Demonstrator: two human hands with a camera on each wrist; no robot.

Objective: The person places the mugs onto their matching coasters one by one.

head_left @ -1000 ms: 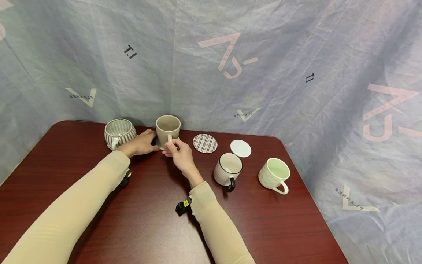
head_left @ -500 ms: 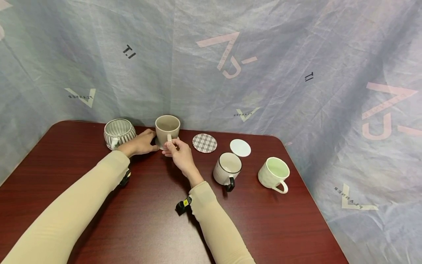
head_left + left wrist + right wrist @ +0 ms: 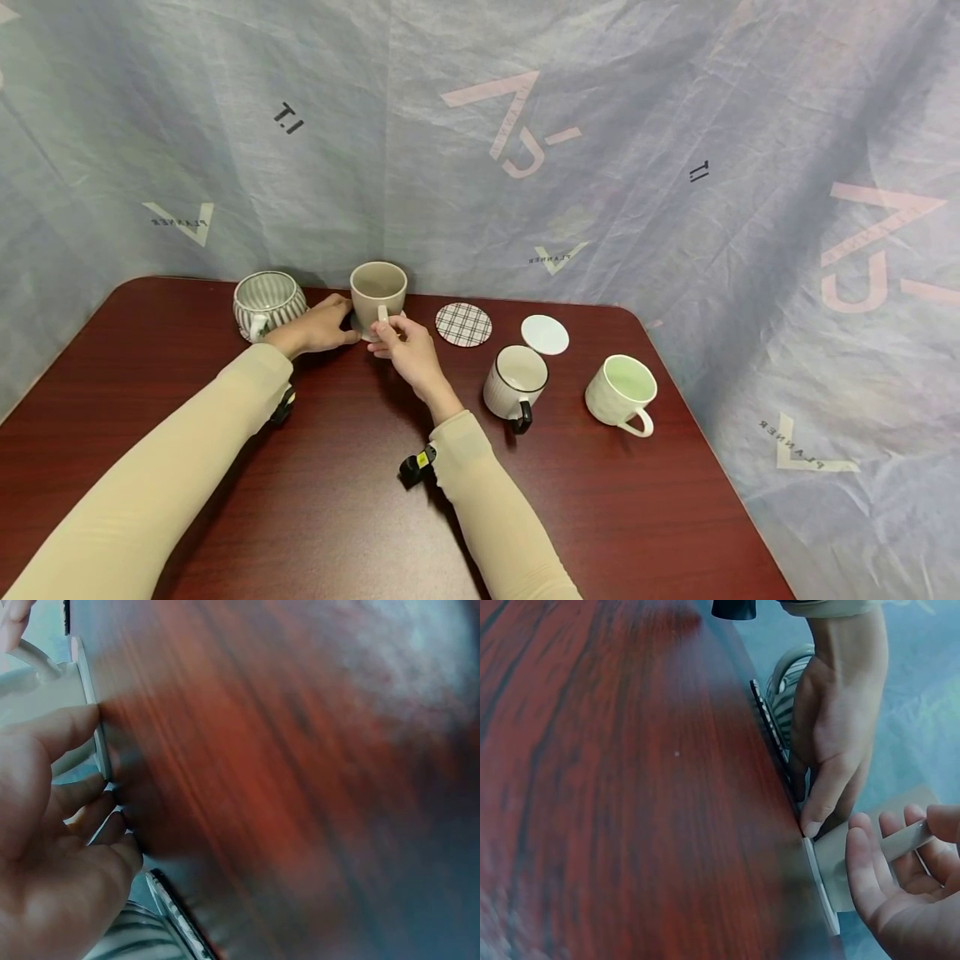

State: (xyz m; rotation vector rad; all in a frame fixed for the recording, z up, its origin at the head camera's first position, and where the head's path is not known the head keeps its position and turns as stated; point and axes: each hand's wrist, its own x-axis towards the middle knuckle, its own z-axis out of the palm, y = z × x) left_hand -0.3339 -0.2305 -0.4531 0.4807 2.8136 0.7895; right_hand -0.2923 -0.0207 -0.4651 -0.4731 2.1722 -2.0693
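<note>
A beige mug [image 3: 378, 292] stands upright on a thin light coaster [image 3: 822, 889] near the table's back edge. My right hand [image 3: 408, 350] pinches the mug's handle [image 3: 907, 840] between thumb and fingers. On the mug's left side, my left hand [image 3: 321, 325] grips the coaster's rim, its thumb at the front and fingers farther back. Just left of that hand sits a round striped cup [image 3: 270, 304], partly covered by it. Under the striped cup, a dark-edged patterned coaster [image 3: 176, 911] shows in the left wrist view.
A plaid round coaster [image 3: 463, 325] and a white round coaster [image 3: 545, 334] lie right of the beige mug. Nearer stand a ribbed white mug [image 3: 514, 383] with a black handle and a pale green mug [image 3: 621, 390]. A fabric backdrop [image 3: 420, 167] hangs behind the table.
The head view has shifted very slightly. Both hands and the beige mug keep the same places relative to each other.
</note>
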